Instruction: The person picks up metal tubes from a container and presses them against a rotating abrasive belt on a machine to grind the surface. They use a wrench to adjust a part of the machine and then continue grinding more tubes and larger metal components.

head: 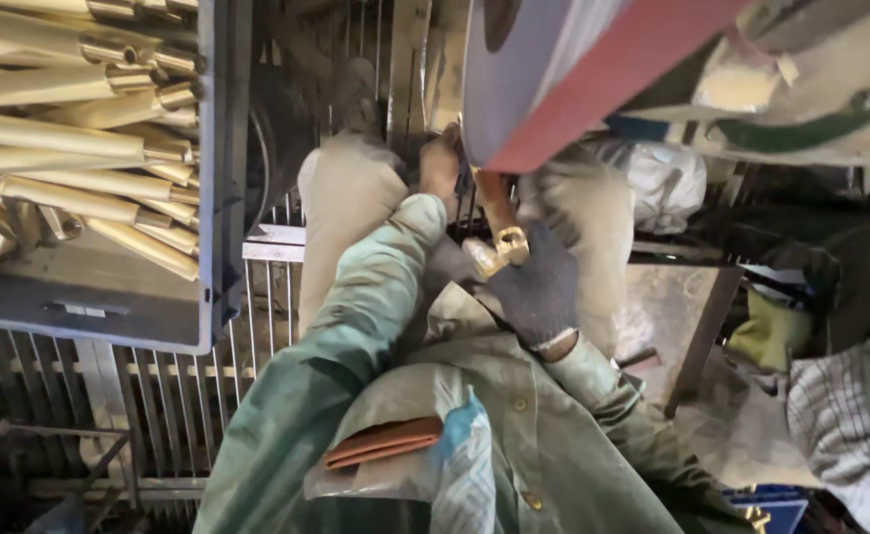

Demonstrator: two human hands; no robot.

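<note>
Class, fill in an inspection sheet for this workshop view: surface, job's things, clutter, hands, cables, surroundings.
Surface: metal grate floor.
Job's things: brass part held up to the wheel.
Clutter: grey crate of brass tubes; white bag.
Hands: left hand bare, at the part's top; right hand gloved, gripping the part.
Cables: nothing seen.
Surroundings: another person's checked sleeve, right edge.

I see a short brass fitting point(499, 229) with a tube-like body and a blocky, shiny gold end. It stands nearly upright, the gold end lowest, its upper end against the edge of a large grey-and-red wheel point(553, 79).
</note>
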